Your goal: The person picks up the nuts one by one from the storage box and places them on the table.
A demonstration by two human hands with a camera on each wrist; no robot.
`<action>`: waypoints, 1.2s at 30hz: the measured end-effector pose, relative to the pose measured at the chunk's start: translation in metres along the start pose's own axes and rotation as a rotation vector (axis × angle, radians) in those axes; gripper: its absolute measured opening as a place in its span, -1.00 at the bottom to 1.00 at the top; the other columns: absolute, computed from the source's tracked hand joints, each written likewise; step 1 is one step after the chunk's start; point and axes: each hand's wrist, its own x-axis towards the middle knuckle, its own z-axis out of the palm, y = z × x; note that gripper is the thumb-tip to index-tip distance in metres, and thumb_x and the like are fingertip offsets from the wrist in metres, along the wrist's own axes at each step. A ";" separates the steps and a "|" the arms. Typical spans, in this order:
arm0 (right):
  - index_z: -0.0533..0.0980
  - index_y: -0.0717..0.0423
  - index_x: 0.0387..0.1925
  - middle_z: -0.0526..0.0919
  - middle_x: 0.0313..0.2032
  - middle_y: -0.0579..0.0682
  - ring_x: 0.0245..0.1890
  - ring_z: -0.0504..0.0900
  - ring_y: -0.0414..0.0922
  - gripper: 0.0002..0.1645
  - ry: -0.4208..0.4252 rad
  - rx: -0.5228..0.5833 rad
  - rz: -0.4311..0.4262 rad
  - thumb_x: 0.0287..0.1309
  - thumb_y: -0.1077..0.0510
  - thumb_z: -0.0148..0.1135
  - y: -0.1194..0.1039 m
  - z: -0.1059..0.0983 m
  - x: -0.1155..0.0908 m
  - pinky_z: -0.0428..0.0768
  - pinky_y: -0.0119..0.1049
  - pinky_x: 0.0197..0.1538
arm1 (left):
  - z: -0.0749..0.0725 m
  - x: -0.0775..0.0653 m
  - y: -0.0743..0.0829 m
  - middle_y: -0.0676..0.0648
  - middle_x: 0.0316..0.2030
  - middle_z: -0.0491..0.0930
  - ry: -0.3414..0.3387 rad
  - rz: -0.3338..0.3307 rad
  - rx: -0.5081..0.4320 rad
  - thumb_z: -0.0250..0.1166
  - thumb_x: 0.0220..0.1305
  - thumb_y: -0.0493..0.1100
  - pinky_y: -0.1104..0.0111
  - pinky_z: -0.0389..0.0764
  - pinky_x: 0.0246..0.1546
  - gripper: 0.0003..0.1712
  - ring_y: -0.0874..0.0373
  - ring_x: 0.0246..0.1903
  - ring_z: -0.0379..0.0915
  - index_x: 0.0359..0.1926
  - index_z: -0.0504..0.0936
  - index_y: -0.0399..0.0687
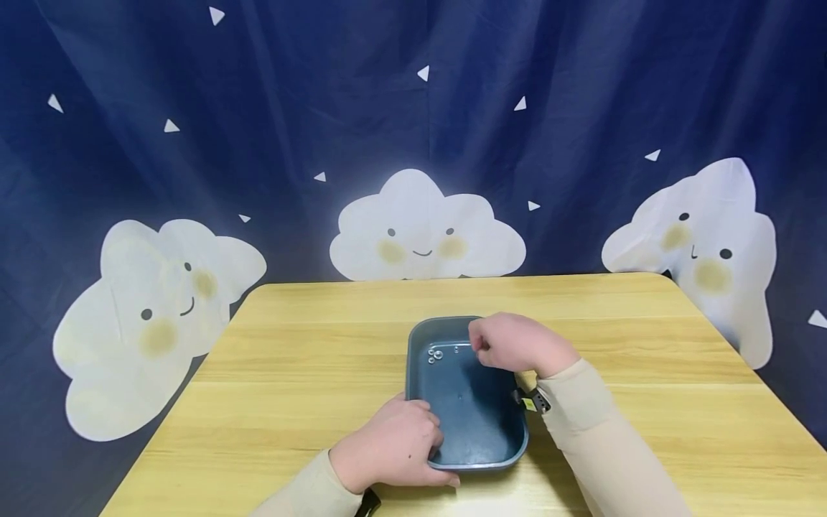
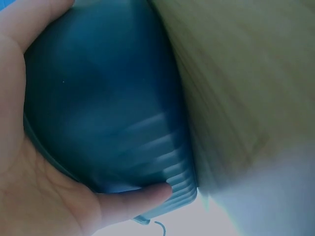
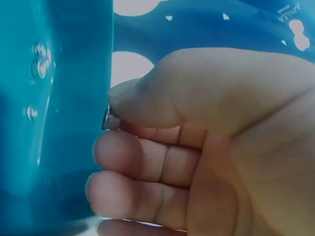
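Observation:
A dark blue-grey plastic tray [image 1: 465, 424] with rounded corners sits on the wooden table. At its near left corner my left hand [image 1: 390, 441] grips the wall, fingers curled over the rim. The left wrist view shows the thumb [image 2: 142, 199] pressed along the tray's ribbed outside. Above the tray's far right part is my right hand [image 1: 517, 343]. Its thumb and forefinger pinch a small shiny silvery piece [image 3: 111, 121], mostly hidden by the fingertips. Several small, shiny round pieces [image 1: 438, 355] lie on the tray's floor toward the far end.
The pale wood table [image 1: 304, 359] extends on both sides of the tray. Behind it hangs a dark blue curtain [image 1: 291, 108] printed with smiling white clouds and small white triangles. A black band [image 1: 533, 399] is strapped at the right wrist.

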 end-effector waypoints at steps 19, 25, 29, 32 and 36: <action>0.49 -0.04 -0.49 0.50 -0.51 -0.17 -0.48 0.45 -0.16 -0.80 0.035 0.075 0.045 0.06 0.35 0.13 0.041 -0.010 -0.011 0.43 -0.23 -0.36 | -0.001 -0.001 0.001 0.31 -0.69 0.23 0.033 0.011 0.050 0.23 0.06 0.60 0.36 0.31 -0.41 -0.35 0.31 -0.52 0.23 -0.75 0.41 0.28; 0.48 -0.02 -0.48 0.49 -0.52 -0.15 -0.48 0.44 -0.15 -0.82 0.014 0.073 0.075 0.04 0.34 0.13 0.051 -0.007 -0.011 0.41 -0.22 -0.36 | -0.001 -0.002 0.001 0.32 -0.68 0.24 0.039 0.008 0.062 0.23 0.05 0.61 0.37 0.31 -0.41 -0.35 0.31 -0.52 0.22 -0.75 0.40 0.28; 0.49 -0.02 -0.47 0.49 -0.51 -0.13 -0.47 0.44 -0.14 -0.84 -0.005 0.073 0.097 0.06 0.33 0.13 0.057 -0.005 -0.011 0.41 -0.21 -0.35 | -0.001 -0.002 0.001 0.32 -0.68 0.23 0.042 0.006 0.062 0.23 0.04 0.61 0.37 0.30 -0.42 -0.35 0.31 -0.52 0.22 -0.76 0.39 0.29; 0.49 -0.01 -0.47 0.50 -0.50 -0.13 -0.45 0.45 -0.13 -0.85 -0.013 0.075 0.116 0.06 0.32 0.13 0.062 -0.004 -0.012 0.41 -0.20 -0.33 | -0.001 -0.002 0.001 0.32 -0.68 0.23 0.045 0.005 0.060 0.24 0.04 0.61 0.36 0.30 -0.42 -0.35 0.31 -0.52 0.21 -0.76 0.39 0.29; 0.50 0.00 -0.47 0.50 -0.49 -0.13 -0.45 0.45 -0.13 -0.85 -0.023 0.084 0.137 0.05 0.32 0.14 0.070 -0.002 -0.014 0.41 -0.21 -0.33 | -0.001 -0.001 0.001 0.32 -0.68 0.22 0.039 0.002 0.047 0.24 0.04 0.61 0.36 0.31 -0.40 -0.35 0.31 -0.52 0.20 -0.76 0.40 0.28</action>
